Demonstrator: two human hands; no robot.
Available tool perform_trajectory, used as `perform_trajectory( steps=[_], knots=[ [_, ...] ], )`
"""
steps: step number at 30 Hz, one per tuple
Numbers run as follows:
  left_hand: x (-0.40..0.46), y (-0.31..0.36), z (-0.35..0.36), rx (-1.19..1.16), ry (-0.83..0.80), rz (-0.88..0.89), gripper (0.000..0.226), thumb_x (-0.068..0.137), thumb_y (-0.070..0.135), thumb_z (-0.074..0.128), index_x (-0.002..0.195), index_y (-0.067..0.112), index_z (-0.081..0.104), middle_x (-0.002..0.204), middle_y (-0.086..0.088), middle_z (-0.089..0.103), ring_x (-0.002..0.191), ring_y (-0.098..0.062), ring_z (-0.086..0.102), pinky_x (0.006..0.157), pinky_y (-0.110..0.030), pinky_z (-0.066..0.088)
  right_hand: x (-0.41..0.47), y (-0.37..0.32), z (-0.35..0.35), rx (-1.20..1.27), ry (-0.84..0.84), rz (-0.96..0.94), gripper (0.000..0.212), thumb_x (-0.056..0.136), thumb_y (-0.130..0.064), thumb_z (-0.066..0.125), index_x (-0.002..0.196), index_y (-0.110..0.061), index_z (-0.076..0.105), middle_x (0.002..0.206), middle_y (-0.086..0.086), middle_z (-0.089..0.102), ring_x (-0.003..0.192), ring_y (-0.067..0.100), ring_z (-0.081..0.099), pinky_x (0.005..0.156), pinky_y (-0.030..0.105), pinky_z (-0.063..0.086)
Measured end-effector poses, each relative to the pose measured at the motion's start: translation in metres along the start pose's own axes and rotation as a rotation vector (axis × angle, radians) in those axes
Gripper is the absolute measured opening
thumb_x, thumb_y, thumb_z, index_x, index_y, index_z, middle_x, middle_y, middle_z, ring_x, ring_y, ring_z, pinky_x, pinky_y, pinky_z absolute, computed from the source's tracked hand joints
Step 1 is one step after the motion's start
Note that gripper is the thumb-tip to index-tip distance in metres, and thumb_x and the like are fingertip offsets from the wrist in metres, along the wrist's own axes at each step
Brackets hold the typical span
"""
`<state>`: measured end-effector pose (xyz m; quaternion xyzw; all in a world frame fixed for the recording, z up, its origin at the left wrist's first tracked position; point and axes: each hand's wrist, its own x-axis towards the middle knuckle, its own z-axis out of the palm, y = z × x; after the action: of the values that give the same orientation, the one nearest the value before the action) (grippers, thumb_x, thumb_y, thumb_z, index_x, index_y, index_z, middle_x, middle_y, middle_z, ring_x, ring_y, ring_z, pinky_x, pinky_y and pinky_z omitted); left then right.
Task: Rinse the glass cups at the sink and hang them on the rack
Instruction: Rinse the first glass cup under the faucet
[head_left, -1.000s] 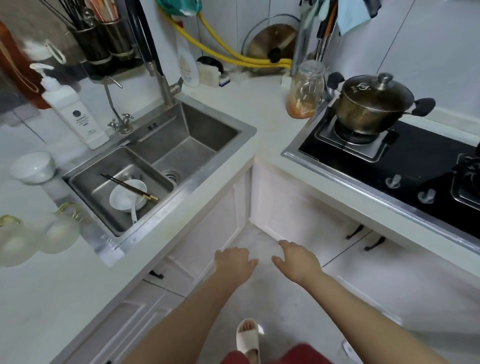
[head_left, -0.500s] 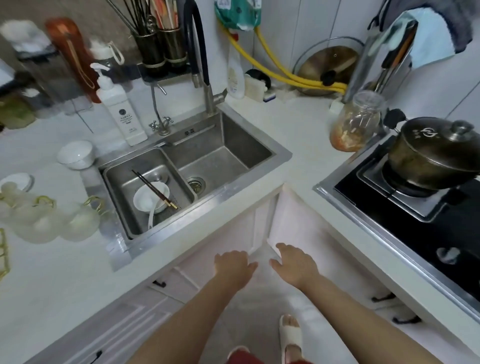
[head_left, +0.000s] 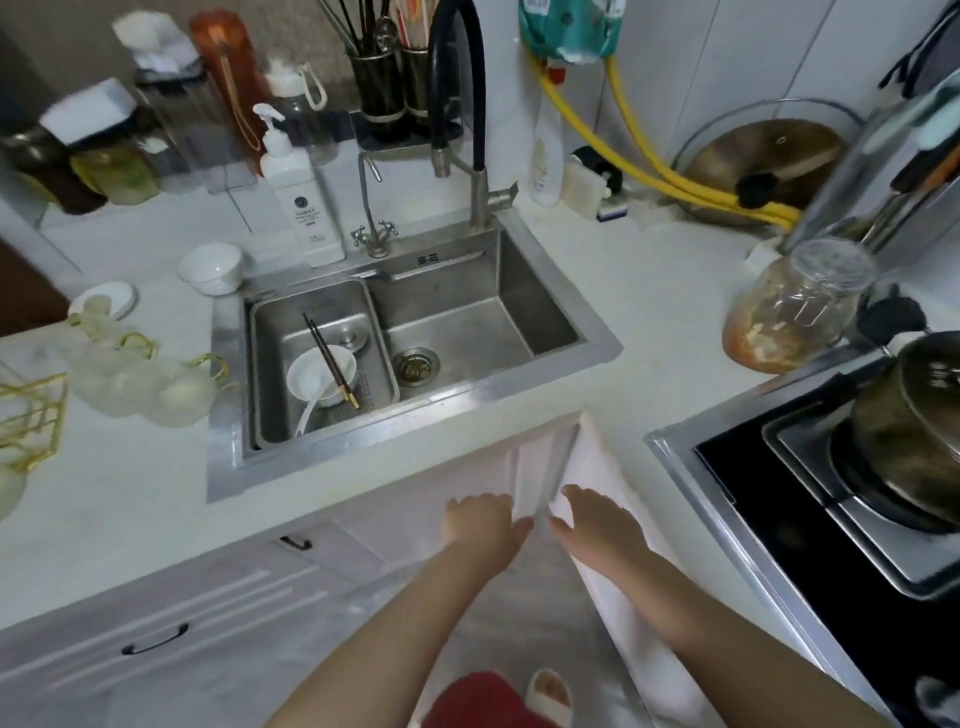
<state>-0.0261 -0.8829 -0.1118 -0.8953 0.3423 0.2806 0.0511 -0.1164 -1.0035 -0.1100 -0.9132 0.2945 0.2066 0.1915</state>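
Observation:
Several clear glass cups (head_left: 145, 379) with gold handles lie on the white counter left of the steel double sink (head_left: 483, 384). A gold wire rack (head_left: 31, 415) stands at the far left edge, partly cut off. My left hand (head_left: 480, 525) and my right hand (head_left: 602, 525) hang side by side below the counter's front edge, in front of the cabinet corner, fingers relaxed and holding nothing. Both are well away from the cups. A black-hosed faucet (head_left: 467, 130) rises behind the sink.
The left basin holds a white bowl (head_left: 322, 374) with chopsticks and a spoon. A soap bottle (head_left: 304, 202), a small white bowl (head_left: 213, 267) and jars stand behind. A glass jar (head_left: 800, 312) and a pot (head_left: 914, 431) on the black stove sit at the right.
The view has swung left and nearer to the sink, bringing the cups and the gold rack into sight. Both hands stay low, side by side and empty.

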Motion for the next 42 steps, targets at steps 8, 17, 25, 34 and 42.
perform_trajectory(
  steps=[8, 17, 25, 34, 42],
  knots=[
    [0.022, -0.003, -0.051, 0.038, 0.134, -0.029, 0.051, 0.099, 0.053, 0.032, 0.132, 0.021, 0.054, 0.125, -0.004, 0.063, 0.116, -0.027, 0.058, 0.095, -0.037, 0.04, 0.036, -0.015, -0.052, 0.117, 0.11, -0.124, 0.052, 0.097, -0.04, 0.043, 0.143, -0.019, 0.034, 0.142, 0.003, 0.048, 0.131, 0.021, 0.045, 0.102, 0.032, 0.038],
    [0.071, -0.059, -0.103, 0.002, 0.195, -0.064, 0.049, 0.098, 0.053, 0.035, 0.13, 0.022, 0.055, 0.126, -0.005, 0.063, 0.117, -0.027, 0.057, 0.097, -0.038, 0.039, 0.097, -0.067, -0.092, 0.077, 0.149, -0.151, 0.052, 0.097, -0.039, 0.044, 0.143, -0.015, 0.036, 0.144, 0.006, 0.046, 0.132, 0.024, 0.044, 0.107, 0.035, 0.036],
    [0.111, -0.141, -0.14, -0.07, 0.202, -0.084, 0.047, 0.097, 0.052, 0.039, 0.131, 0.024, 0.054, 0.125, -0.007, 0.062, 0.117, -0.028, 0.056, 0.096, -0.041, 0.041, 0.163, -0.14, -0.101, 0.069, 0.117, -0.201, 0.045, 0.095, -0.043, 0.046, 0.133, -0.019, 0.045, 0.134, 0.004, 0.055, 0.123, 0.024, 0.052, 0.102, 0.037, 0.043],
    [0.136, -0.203, -0.133, -0.102, 0.203, -0.109, 0.047, 0.097, 0.053, 0.04, 0.126, 0.021, 0.059, 0.124, -0.005, 0.06, 0.115, -0.025, 0.056, 0.089, -0.038, 0.047, 0.203, -0.182, -0.097, 0.013, 0.015, -0.227, 0.055, 0.095, -0.043, 0.046, 0.143, -0.019, 0.036, 0.14, 0.005, 0.047, 0.126, 0.025, 0.047, 0.103, 0.039, 0.042],
    [0.162, -0.2, -0.14, -0.185, 0.232, -0.206, 0.048, 0.096, 0.053, 0.04, 0.125, 0.02, 0.057, 0.123, -0.006, 0.06, 0.115, -0.027, 0.056, 0.091, -0.039, 0.046, 0.251, -0.198, -0.12, -0.047, -0.02, -0.351, 0.057, 0.094, -0.039, 0.051, 0.143, -0.016, 0.037, 0.143, 0.008, 0.042, 0.132, 0.026, 0.04, 0.106, 0.034, 0.033]
  ],
)
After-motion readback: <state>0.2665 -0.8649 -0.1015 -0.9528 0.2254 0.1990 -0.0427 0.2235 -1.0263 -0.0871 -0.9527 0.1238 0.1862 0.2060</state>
